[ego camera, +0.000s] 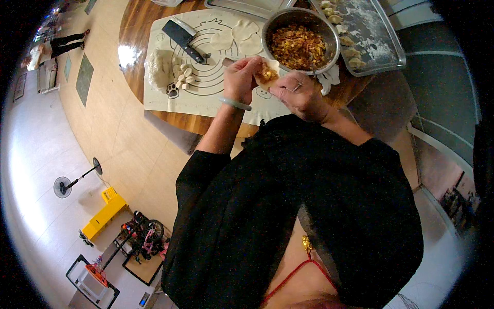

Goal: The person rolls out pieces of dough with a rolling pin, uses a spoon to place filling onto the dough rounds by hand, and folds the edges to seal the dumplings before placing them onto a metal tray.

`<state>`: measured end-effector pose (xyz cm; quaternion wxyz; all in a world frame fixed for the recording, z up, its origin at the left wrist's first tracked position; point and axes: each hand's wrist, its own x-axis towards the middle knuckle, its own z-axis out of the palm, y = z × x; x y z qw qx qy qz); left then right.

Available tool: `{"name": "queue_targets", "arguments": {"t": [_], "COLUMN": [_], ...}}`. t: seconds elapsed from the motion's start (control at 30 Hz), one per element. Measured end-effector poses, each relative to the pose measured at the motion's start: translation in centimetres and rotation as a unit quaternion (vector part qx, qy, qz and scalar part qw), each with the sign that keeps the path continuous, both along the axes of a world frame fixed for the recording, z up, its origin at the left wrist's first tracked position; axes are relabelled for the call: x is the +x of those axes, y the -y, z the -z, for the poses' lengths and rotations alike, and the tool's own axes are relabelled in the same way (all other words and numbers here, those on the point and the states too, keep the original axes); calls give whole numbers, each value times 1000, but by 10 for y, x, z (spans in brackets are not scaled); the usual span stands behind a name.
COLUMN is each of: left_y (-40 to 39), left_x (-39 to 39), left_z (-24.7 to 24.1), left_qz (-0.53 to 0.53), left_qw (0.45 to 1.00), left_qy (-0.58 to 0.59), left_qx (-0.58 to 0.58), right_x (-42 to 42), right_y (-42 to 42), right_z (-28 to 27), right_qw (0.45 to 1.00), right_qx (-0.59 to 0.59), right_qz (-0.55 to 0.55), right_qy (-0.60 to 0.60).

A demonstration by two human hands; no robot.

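A round dough wrapper with chopped filling [268, 74] is held between my two hands. My left hand [242, 75], with a bangle at the wrist, grips its left side. My right hand [299, 92], wearing a ring, pinches its lower right edge. Just beyond it stands a steel pot of chopped filling [299, 46] with a utensil handle at its rim. Several flat wrappers [245, 33] overlap on the printed silicone mat [212, 106]. A cleaver [183, 38] lies left of them. Small dough pieces [184, 77] sit beside a lump of dough under plastic film [159, 71].
At the right, a clear tray [370, 42] holds several filled dumplings [349, 40] and loose flour. A white cloth or tissue [330, 79] lies below the pot. Another tray [251, 5] stands at the far edge of the wooden table [133, 42]. A person [58, 46] is far off at upper left.
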<state>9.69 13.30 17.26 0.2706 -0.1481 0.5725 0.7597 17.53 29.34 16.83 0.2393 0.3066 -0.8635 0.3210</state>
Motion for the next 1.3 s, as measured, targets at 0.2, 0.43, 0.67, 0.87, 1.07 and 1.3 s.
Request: {"name": "queue_targets", "arguments": {"t": [0.2, 0.43, 0.67, 0.87, 1.07, 1.3], "left_y": [-7, -12, -13, -5, 2, 1], "left_x": [10, 25, 35, 38, 34, 36], "left_z": [-6, -18, -33, -41, -44, -55], "left_qz": [63, 88, 107, 177, 177, 89], "left_qw": [991, 985, 972, 933, 954, 964], "left_qy": [-110, -140, -206, -310, -239, -243], "left_qx": [-36, -41, -36, -51, -36, 58], "right_x": [0, -3, -5, -6, -9, 0], "right_y": [1, -3, -10, -15, -20, -23], "right_z": [-5, -21, -29, -42, -53, -59], "right_qw": [998, 994, 978, 970, 966, 918], "right_qx": [14, -58, -147, -181, -185, -360], "right_qz": [61, 93, 110, 73, 37, 37], "right_qy": [-21, 12, 96, 142, 175, 159]}}
